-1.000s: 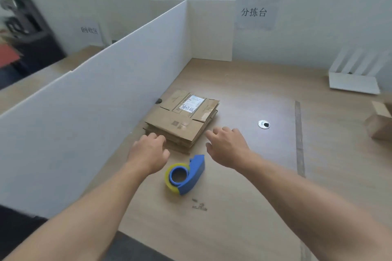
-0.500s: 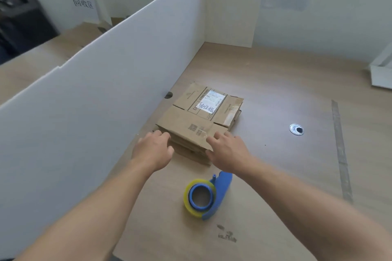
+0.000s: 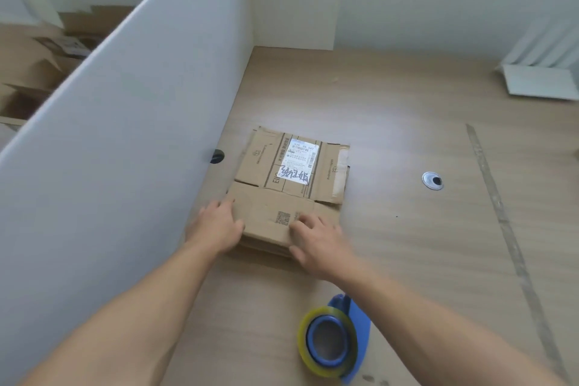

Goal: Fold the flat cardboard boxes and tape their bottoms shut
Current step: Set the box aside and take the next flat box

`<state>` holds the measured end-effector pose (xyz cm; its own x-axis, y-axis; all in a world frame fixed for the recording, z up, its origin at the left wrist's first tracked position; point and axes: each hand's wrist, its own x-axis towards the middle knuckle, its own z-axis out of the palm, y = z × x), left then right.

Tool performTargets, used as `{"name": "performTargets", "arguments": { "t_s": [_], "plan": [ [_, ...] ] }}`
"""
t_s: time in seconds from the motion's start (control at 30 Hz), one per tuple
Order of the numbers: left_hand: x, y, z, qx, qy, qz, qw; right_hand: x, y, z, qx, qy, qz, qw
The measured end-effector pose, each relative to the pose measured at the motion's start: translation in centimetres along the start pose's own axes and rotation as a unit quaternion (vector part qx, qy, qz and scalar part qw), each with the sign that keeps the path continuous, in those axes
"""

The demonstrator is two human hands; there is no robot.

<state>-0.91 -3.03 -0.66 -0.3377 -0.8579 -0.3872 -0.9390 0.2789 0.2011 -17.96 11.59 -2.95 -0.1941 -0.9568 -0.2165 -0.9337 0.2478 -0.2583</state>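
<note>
A stack of flat cardboard boxes lies on the wooden table close to the white divider; the top one carries a white shipping label. My left hand grips the stack's near-left corner, thumb on top. My right hand holds the near edge of the top box, fingers on its surface and thumb at the edge below. A blue tape dispenser with a yellowish roll lies on the table nearer me, right of my right forearm.
A tall white divider walls off the left side, with open cardboard boxes beyond it. A white rack stands at the far right. A metal cable grommet and a grey tape line mark the table.
Both hands reached forward past the tape dispenser and took hold of the near edge of the stack. The view tilted down and moved closer.
</note>
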Motion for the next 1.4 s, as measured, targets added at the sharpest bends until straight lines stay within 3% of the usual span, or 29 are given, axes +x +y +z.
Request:
{"name": "performTargets", "arguments": {
  "t_s": [0.17, 0.37, 0.53, 0.67, 0.77, 0.83, 0.9, 1.0, 1.1, 1.2, 1.4],
  "plan": [
    [1.7, -0.5, 0.8, -0.075, -0.005, -0.008, 0.997, 0.2, -1.2, 1.3, 0.004, 0.028, 0.036, 0.999],
    [-0.6, 0.1, 0.6, -0.209, 0.109, 0.070, 0.969, -0.1, -1.5, 1.2, 0.007, 0.047, 0.032, 0.998],
    [-3.4, 2.2, 0.0, -0.208, 0.163, 0.127, 0.956, -1.0, -0.6, 1.0, 0.017, 0.085, 0.044, 0.995],
    [-5.8, 5.7, -2.0, -0.273, 0.183, 0.156, 0.931, -2.0, 0.5, -0.1, 0.040, 0.174, 0.051, 0.983],
    [-7.3, 8.0, -3.3, -0.360, 0.150, 0.154, 0.908, -3.3, 1.9, -2.6, 0.109, 0.264, 0.078, 0.955],
    [-8.2, 9.6, -3.8, -0.473, 0.075, 0.156, 0.864, -4.7, 3.7, -4.7, 0.183, 0.298, 0.104, 0.931],
    [-9.1, 11.1, -3.5, -0.511, 0.060, 0.148, 0.845, -6.8, 5.9, -6.9, 0.293, 0.321, 0.108, 0.894],
    [-10.3, 13.8, -2.7, -0.474, 0.092, 0.130, 0.866, -11.1, 9.9, -10.1, 0.456, 0.301, 0.107, 0.831],
    [-11.5, 17.1, -2.3, -0.476, 0.065, 0.142, 0.866, -15.7, 13.9, -12.8, 0.534, 0.278, 0.100, 0.792],
    [-12.6, 20.6, -2.0, -0.484, 0.040, 0.154, 0.861, -20.0, 17.6, -14.5, 0.570, 0.268, 0.077, 0.773],
    [-16.4, 26.6, -0.8, -0.545, 0.052, 0.189, 0.815, -26.1, 23.5, -16.2, 0.613, 0.252, 0.038, 0.748]
  ]
}}
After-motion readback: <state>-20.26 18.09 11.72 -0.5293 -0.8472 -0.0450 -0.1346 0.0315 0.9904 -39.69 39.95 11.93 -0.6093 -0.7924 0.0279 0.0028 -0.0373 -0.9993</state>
